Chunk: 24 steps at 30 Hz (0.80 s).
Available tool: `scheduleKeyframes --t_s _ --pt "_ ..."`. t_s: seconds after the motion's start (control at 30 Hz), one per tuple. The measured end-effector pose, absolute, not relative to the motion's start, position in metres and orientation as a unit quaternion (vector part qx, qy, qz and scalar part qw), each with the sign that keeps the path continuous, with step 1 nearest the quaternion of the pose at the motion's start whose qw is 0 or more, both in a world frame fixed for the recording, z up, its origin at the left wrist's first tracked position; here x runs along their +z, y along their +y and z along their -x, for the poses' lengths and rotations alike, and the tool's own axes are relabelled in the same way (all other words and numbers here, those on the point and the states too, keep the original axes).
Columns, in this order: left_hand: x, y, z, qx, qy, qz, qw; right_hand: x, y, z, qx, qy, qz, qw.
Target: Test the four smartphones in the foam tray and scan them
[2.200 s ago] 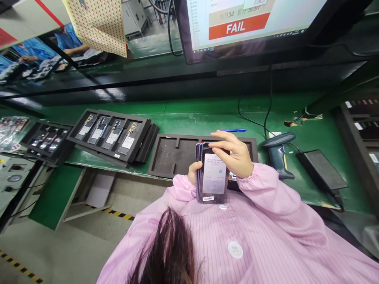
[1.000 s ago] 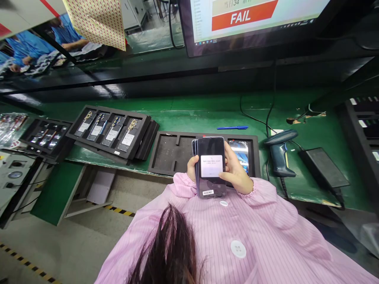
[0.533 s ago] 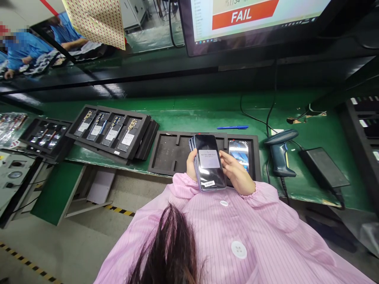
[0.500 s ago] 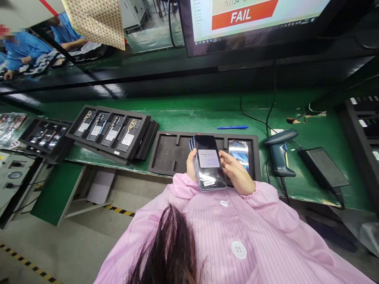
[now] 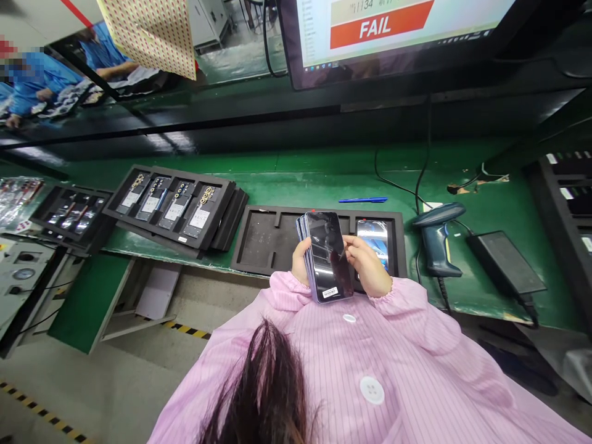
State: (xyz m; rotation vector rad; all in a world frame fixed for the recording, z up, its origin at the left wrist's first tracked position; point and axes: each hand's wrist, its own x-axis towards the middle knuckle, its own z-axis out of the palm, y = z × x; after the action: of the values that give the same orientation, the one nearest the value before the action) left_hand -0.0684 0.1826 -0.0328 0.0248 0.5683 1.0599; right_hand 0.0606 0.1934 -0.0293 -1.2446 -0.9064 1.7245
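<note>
A stack of smartphones (image 5: pixel 329 259) is in front of my chest, its top screen dark and a small white label near the lower end. My left hand (image 5: pixel 301 262) grips the stack from the left, thumb along the edge. At the right edge of the top phone, my right hand (image 5: pixel 367 265) closes its fingertips; part of them is hidden behind the phone. Beneath my hands lies a black foam tray (image 5: pixel 259 237) on the bench. Another smartphone (image 5: pixel 372 237) sits in its right compartment, its screen lit or reflecting blue.
Stacked foam trays (image 5: pixel 180 237) with several phones lie left. A blue pen (image 5: pixel 363 200), a barcode scanner (image 5: pixel 437 237) and a black power adapter (image 5: pixel 506 262) are on the green bench (image 5: pixel 300 179). A monitor (image 5: pixel 393 52) above reads FAIL. People in blue work far left.
The top phone's screen has gone from a light message box to dark. That phone now sits slightly turned and offset from those under it. My right hand has shifted slightly left.
</note>
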Motion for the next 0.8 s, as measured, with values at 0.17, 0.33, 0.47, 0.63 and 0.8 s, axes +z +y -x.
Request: scheduleKeyframes --t_s 0.17,0.33,0.47,0.63,0.8 --pt "-0.024 0.186 0.067 0.481 0.272 0.03 0.833 -0.028 0.195 -0.064 0.704 -0.331 0.478 0.408" --pt "-0.014 0.193 0.062 0.517 0.322 0.086 0.788 -0.029 0.198 -0.07 0.698 -0.299 0.464 0.457" --pt "-0.004 0.193 0.055 0.585 0.372 0.137 0.707 -0.028 0.199 -0.072 0.689 -0.299 0.468 0.466" --pt "0.006 0.187 0.055 0.534 0.359 0.14 0.753 -0.03 0.198 -0.07 0.694 -0.283 0.487 0.449" --pt "0.013 0.186 0.058 0.5 0.372 0.179 0.761 -0.034 0.199 -0.067 0.705 -0.274 0.49 0.433"
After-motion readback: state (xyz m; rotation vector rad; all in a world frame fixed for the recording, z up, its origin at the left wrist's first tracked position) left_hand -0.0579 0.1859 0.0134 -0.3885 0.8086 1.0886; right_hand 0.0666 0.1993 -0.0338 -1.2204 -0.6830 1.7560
